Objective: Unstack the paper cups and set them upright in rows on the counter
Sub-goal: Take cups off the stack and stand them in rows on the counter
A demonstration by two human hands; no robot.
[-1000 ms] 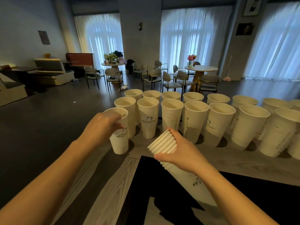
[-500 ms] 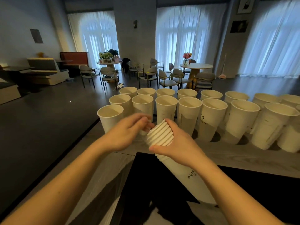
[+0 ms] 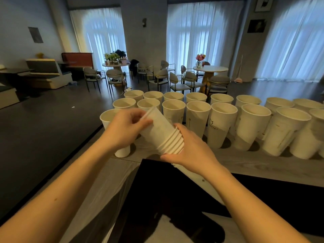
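Observation:
A tilted stack of white paper cups (image 3: 172, 146) is gripped by my right hand (image 3: 191, 153) around its rims. My left hand (image 3: 126, 128) pinches the rim of the top cup (image 3: 157, 127), which sticks halfway out of the stack. Several white cups stand upright in rows (image 3: 198, 116) on the grey wood-grain counter (image 3: 245, 165) beyond my hands. The nearest placed cup (image 3: 112, 123) stands at the left end, partly hidden behind my left hand.
A black recessed area (image 3: 175, 199) lies below my forearms. The counter's left edge (image 3: 84, 148) drops to a dark floor. Café tables and chairs (image 3: 157, 76) stand further back in front of curtained windows.
My left hand let go of the cup it set down at the left end, came back to the stack, gripped the top cup and has drawn it partway out.

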